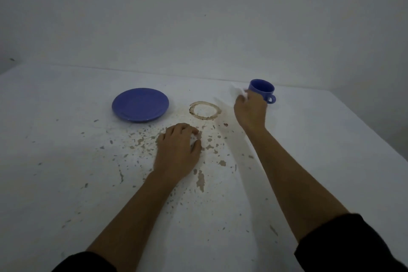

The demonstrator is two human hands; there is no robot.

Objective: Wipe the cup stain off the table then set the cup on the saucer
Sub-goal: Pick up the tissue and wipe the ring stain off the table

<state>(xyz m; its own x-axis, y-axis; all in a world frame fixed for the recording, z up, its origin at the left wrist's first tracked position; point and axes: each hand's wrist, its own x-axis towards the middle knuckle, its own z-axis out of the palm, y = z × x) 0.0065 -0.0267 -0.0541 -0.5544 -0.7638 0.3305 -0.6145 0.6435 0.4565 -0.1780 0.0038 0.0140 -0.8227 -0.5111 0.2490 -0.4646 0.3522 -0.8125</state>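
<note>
Plainly, the stain (205, 110) is a brown ring with a pale centre, thicker on its left side, lying on the white surface (66, 161) between the saucer (140, 104) and the cup (262, 89). Chipped, flecked patches mark the surface nearer the camera. I count 1 blue cup, upright with its handle turned right, 1 blue saucer with nothing on it, and 1 ring stain. The left hand (177, 150) rests palm down just short of the ring, fingers curled over something small and white; what it is cannot be told. The right hand (250, 109) is at the cup's near left side, just right of the ring, fingers loosely bent and blurred; whether they grip the cup cannot be told.
</note>
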